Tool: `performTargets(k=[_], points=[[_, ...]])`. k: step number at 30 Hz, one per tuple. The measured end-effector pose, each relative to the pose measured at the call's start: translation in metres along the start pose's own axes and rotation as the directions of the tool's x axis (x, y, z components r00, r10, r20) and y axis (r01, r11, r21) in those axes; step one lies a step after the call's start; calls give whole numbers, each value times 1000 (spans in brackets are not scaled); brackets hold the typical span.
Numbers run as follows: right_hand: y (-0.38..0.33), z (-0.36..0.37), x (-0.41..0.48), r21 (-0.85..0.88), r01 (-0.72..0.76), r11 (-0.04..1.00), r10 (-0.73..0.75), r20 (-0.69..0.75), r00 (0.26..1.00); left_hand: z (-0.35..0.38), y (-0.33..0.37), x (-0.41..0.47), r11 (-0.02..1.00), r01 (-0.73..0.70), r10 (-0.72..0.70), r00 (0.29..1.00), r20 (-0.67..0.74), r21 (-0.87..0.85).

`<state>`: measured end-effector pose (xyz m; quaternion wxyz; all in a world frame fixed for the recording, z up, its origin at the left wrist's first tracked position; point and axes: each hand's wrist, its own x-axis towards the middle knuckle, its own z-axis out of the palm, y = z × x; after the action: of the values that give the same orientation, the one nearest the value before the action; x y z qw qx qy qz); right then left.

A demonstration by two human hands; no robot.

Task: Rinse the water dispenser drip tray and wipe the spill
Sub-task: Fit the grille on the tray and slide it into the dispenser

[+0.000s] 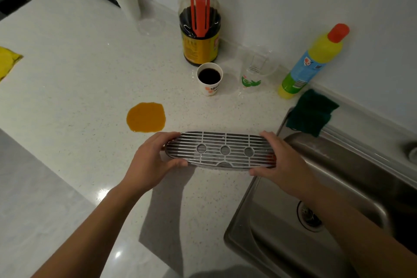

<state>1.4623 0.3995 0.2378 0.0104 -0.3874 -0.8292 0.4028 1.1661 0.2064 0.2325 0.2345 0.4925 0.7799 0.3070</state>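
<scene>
Your left hand (pixel 150 160) and right hand (pixel 278 160) each clamp one end of the slotted drip tray (pixel 222 150), so each grip is closed on it. You hold it level above the desk (pixel 74 88), just left of the steel sink (pixel 320 189). The orange spill (pixel 146 117) lies beyond your left hand, near the paper cup (pixel 209 79).

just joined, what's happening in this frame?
A person holds the drip tray by its two ends, left hand on one and right hand on the other, above the counter right beside the sink. It has not reached the basin yet. The orange spill is still on the counter, unwiped. A green scouring pad lies at the sink's back edge, next to a yellow detergent bottle.
</scene>
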Motion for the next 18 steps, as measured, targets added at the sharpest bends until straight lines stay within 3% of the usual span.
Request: performTargets(k=[4,7,10,13,15,16,18], points=[[7,2,0,-241,21,970,-11,45,999,0,0,-1,1000,6,-5,1000,4,-8],[8,4,0,-523,56,850,-21,73,997,3,-1,-3,1000,13,-13,1000,-6,-25],[5,2,2,-576,42,816,19,99,995,6,-3,-3,997,44,-45,999,-15,-57],[0,1,0,-393,-50,918,74,44,996,8,-5,-5,991,90,-94,995,-40,-96],[-2,1,-2,-34,-183,982,178,-115,977,10,-5,-6,978,167,-183,975,-124,-124],[-3,2,-2,152,-230,961,255,-171,952,12,-5,-6,969,217,-235,957,-171,-119],[-4,3,-3,371,-331,867,407,-146,902,16,-5,-6,945,310,-326,918,-225,-101]])
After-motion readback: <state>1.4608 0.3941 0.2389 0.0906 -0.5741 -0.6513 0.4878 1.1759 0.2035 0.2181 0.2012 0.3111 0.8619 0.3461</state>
